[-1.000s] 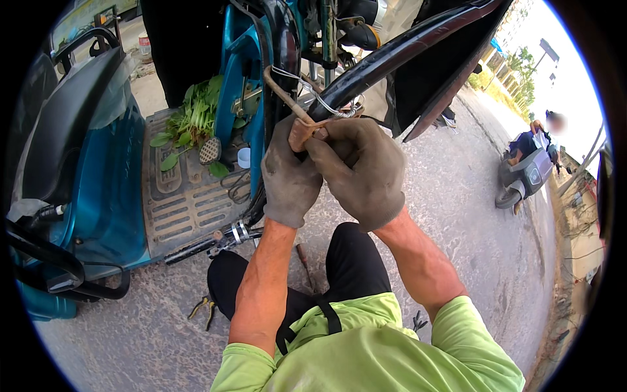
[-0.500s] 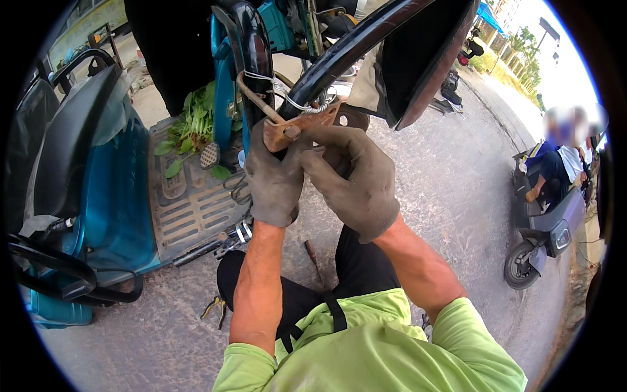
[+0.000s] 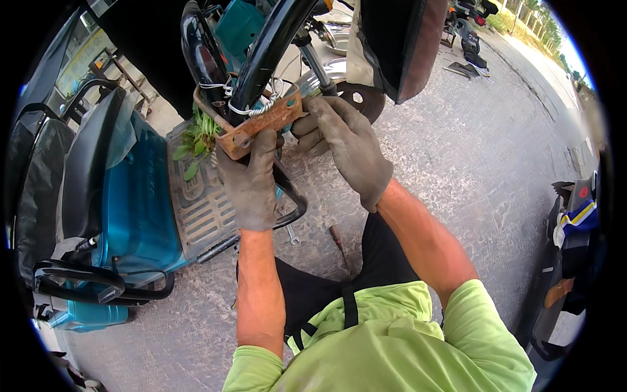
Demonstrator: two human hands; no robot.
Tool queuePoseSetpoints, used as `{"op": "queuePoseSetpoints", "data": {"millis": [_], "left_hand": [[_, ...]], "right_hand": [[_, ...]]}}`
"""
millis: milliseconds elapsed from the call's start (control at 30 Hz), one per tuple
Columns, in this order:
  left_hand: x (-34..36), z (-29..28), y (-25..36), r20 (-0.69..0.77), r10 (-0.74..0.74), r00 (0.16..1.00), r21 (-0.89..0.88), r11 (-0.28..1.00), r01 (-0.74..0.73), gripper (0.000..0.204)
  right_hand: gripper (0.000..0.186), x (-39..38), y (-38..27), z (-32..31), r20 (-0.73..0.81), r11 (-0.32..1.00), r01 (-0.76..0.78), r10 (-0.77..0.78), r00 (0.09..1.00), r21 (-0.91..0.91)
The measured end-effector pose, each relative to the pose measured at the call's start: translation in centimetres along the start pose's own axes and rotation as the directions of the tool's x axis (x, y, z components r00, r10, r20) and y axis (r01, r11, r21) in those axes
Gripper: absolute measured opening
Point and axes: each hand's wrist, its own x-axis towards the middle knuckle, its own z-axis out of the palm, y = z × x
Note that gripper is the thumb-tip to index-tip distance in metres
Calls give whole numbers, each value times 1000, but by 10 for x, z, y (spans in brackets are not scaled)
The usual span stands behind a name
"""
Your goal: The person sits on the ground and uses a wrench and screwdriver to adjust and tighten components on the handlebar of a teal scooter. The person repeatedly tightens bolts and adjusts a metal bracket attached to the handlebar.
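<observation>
A rusty drilled metal bracket [image 3: 269, 119] lies across two black tubes [image 3: 258, 65], with a bent rod [image 3: 208, 108] running into its left end. Silvery wire [image 3: 251, 110] is wound round the tubes just above it. My left hand [image 3: 249, 189], in a grey-brown glove, grips the bracket from below near its left end, thumb against the front face. At the right end, my gloved right hand [image 3: 356, 150] has its fingers curled and pinched beside the metal. Whatever lies between those fingers is hidden.
On the ground near my knees are a screwdriver [image 3: 338, 240] and a wrench [image 3: 293, 236]. A teal vehicle body [image 3: 140, 189] with a slotted footboard [image 3: 206, 219] and green leaves [image 3: 197, 140] stands at left. A parked scooter [image 3: 555, 281] is at right.
My view has shifted, so the tubes and bracket appear farther left. My right hand has moved away from my left hand to the bracket's right end, uncovering the bracket's front face.
</observation>
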Motion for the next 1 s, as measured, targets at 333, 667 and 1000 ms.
{"op": "queuePoseSetpoints", "data": {"millis": [333, 667, 1000], "left_hand": [[-1, 0, -8, -15, 122, 992, 73, 990, -121, 36], [0, -1, -2, 62, 94, 994, 111, 989, -100, 41], [6, -9, -16, 15, 157, 988, 117, 981, -157, 56]], "right_hand": [[58, 19, -1, -6, 239, 990, -58, 25, 971, 132], [52, 51, -6, -2, 332, 979, -89, 24, 943, 181], [53, 62, 6, 6, 459, 929, -205, 44, 887, 307]]}}
